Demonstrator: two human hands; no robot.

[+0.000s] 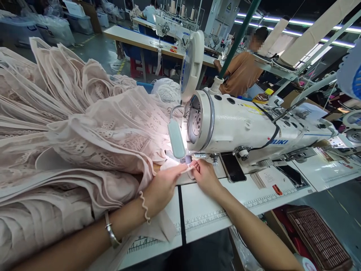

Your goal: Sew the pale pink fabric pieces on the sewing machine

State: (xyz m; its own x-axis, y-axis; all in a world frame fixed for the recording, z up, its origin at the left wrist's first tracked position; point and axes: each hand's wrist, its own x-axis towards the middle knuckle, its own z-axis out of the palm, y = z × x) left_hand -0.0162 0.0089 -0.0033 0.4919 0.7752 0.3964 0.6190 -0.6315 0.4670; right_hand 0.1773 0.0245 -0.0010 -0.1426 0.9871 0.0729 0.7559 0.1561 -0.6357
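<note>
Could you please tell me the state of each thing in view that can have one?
Left hand: shut, pinching the fabric strip.
Right hand: shut, pinching the same fabric strip.
Fabric strip: held between both hands.
Pink lace garment: bunched in a heap on the table.
Machine lamp: lit.
Phone: lying flat, screen dark.

We see bare forearms, w/ a silver bangle [111,233] and a pale spiral band [144,206] worn just behind the left hand [162,188].
</note>
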